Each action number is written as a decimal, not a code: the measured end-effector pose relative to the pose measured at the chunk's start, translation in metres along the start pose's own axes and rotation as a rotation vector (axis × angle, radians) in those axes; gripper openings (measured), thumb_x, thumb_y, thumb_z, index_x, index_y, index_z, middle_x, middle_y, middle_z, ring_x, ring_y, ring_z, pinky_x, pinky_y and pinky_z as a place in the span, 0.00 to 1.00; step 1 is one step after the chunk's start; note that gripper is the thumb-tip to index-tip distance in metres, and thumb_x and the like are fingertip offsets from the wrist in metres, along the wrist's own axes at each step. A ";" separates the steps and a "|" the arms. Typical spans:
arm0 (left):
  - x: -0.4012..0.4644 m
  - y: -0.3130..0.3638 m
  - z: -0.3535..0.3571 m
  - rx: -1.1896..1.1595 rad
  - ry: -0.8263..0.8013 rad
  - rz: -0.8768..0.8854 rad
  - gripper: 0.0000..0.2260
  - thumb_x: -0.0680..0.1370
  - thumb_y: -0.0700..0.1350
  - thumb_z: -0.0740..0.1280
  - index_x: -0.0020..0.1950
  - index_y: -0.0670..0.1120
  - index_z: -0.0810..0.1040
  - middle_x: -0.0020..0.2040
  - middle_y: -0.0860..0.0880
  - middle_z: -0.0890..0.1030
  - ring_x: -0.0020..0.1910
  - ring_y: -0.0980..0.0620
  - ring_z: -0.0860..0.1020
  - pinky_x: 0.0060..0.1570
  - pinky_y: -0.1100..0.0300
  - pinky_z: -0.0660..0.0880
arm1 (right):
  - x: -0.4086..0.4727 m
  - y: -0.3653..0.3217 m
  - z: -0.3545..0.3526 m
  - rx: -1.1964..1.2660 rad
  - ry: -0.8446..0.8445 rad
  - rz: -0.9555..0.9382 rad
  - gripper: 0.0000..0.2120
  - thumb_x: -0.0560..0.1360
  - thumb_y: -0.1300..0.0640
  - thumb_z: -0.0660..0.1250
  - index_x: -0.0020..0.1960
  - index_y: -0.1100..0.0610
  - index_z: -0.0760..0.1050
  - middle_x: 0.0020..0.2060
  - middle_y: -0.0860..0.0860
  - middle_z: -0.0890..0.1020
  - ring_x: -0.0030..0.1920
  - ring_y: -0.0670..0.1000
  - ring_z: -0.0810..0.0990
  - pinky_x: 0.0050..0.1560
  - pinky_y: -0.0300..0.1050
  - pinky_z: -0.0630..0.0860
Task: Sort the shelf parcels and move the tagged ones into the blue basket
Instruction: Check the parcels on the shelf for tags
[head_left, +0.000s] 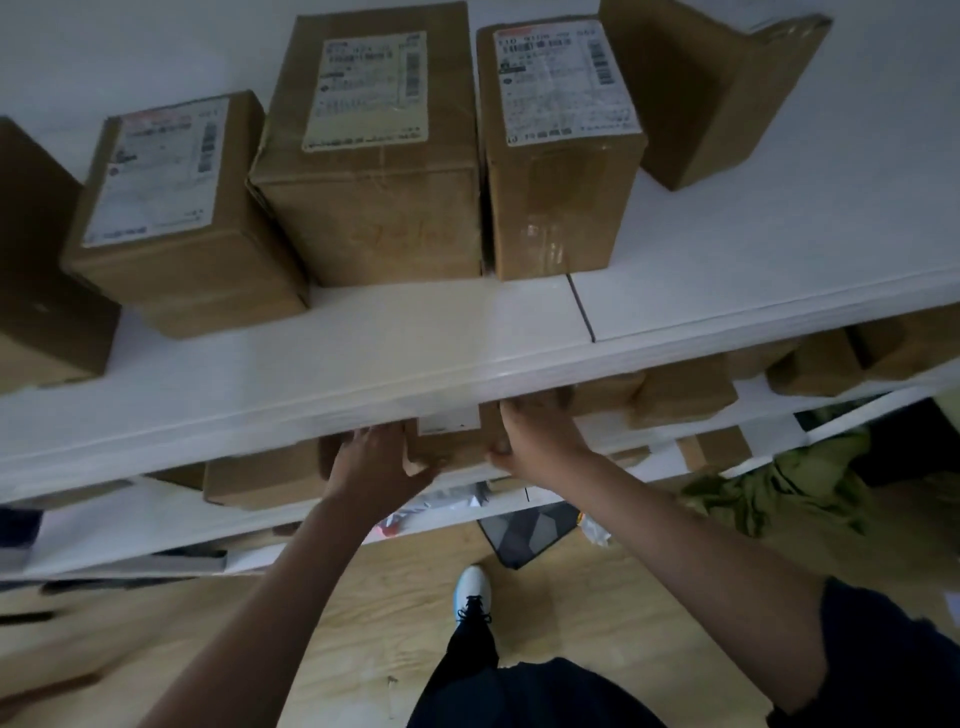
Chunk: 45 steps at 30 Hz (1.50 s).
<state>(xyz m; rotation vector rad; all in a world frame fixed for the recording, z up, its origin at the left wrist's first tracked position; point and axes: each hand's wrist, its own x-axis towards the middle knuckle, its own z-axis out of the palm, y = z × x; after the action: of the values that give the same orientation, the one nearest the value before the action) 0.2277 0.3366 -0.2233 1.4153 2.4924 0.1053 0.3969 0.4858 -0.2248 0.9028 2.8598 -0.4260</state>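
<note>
A small cardboard parcel (452, 441) with a white label on top sits on the second shelf, half hidden under the upper white shelf board (363, 343). My left hand (376, 462) grips its left side and my right hand (535, 441) grips its right side. On the upper shelf stand three labelled brown parcels: a small parcel on the left (176, 218), a large middle one (374, 156) and a tall one to its right (556, 150). No blue basket is in view.
An unlabelled box (711, 88) leans at the upper shelf's back right, another box (41, 270) at the far left. More parcels (680, 389) line the second shelf. Green cloth (779, 483) and a dark patterned bag (530, 535) lie on the wooden floor below.
</note>
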 end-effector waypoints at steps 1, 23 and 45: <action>-0.013 0.002 0.004 0.037 0.029 0.012 0.35 0.67 0.69 0.68 0.64 0.45 0.74 0.61 0.46 0.78 0.59 0.42 0.78 0.52 0.49 0.78 | -0.014 0.000 0.001 -0.029 -0.029 -0.016 0.26 0.76 0.41 0.68 0.63 0.58 0.70 0.49 0.53 0.80 0.50 0.56 0.81 0.41 0.46 0.71; -0.222 0.057 0.047 0.010 0.318 0.000 0.42 0.71 0.66 0.69 0.78 0.48 0.60 0.75 0.50 0.67 0.74 0.48 0.65 0.69 0.48 0.69 | -0.211 -0.015 0.021 -0.199 0.348 -0.191 0.36 0.68 0.35 0.73 0.66 0.59 0.75 0.51 0.51 0.81 0.49 0.53 0.82 0.46 0.47 0.80; -0.102 -0.018 0.035 -0.255 0.076 0.042 0.38 0.76 0.55 0.70 0.78 0.47 0.53 0.72 0.47 0.68 0.63 0.46 0.76 0.51 0.52 0.77 | -0.076 -0.057 0.029 0.303 0.004 0.081 0.30 0.75 0.50 0.73 0.71 0.57 0.66 0.61 0.53 0.75 0.56 0.53 0.80 0.52 0.46 0.77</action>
<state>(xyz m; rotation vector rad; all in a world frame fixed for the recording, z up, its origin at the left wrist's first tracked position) 0.2711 0.2381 -0.2402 1.3794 2.4050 0.4757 0.4270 0.3912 -0.2253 1.0611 2.7949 -0.8650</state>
